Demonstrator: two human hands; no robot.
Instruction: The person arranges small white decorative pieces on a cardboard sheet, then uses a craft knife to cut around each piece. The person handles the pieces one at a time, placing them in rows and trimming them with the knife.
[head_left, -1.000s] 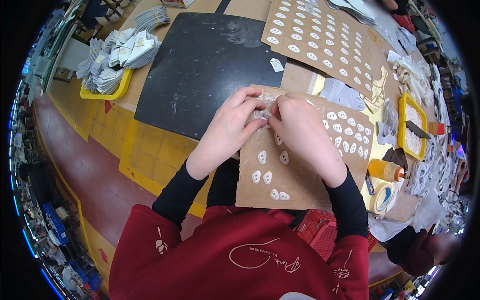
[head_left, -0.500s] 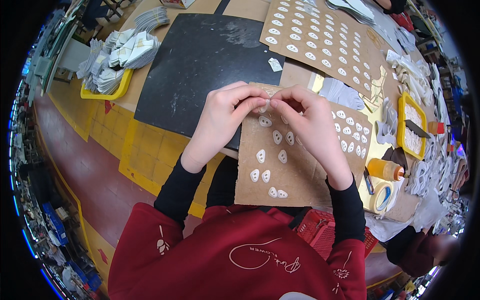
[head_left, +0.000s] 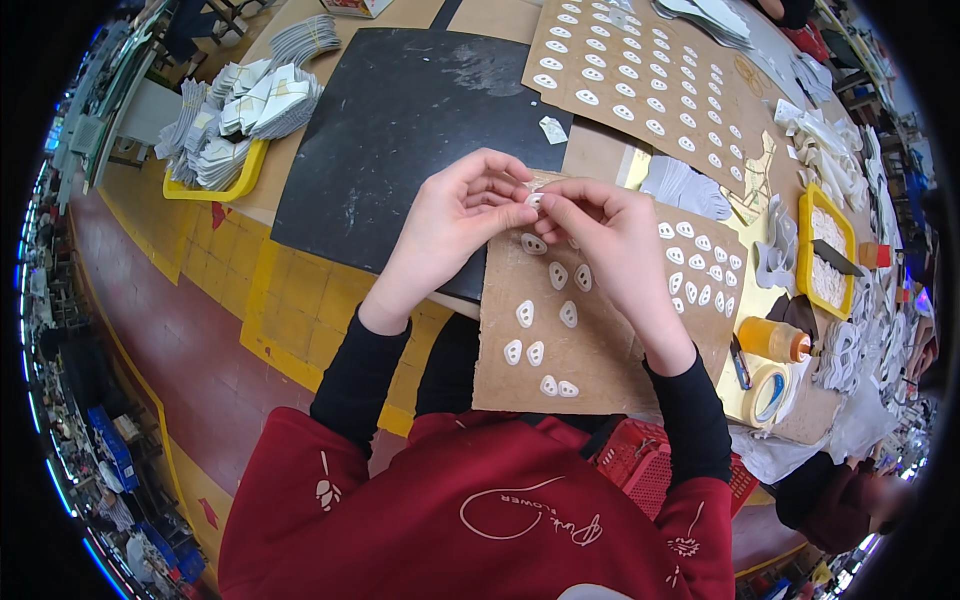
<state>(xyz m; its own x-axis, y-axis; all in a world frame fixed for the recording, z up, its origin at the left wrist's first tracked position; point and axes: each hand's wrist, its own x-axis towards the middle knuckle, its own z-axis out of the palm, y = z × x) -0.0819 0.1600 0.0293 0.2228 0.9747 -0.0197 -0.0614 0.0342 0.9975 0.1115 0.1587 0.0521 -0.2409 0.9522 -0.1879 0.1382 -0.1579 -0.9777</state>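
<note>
Above a brown cardboard sheet (head_left: 610,345), my two hands meet at a small white piece with dark holes (head_left: 535,200). My right hand (head_left: 602,222) pinches it between thumb and curled fingers. From the other side, the thumb of my left hand (head_left: 462,207) touches the piece, its fingers curled above; their exact grip is partly hidden. Rounded white pieces with two holes (head_left: 557,275) lie in loose rows on the sheet. More of them (head_left: 702,243) sit closer together at the right, and my hands cover part of the far edge.
A black mat (head_left: 400,130) lies at left. A second cardboard sheet (head_left: 625,70) bears rows of white pieces. Yellow trays hold white bundles (head_left: 255,165) and small white bits with a dark blade (head_left: 825,255). An orange bottle (head_left: 770,338), tape roll (head_left: 765,393) and pen (head_left: 738,362) are at right.
My left fingers have lifted and loosened a little from the tight pinch. The small white piece has tilted and now shows its holes; both hands stay at the same place.
</note>
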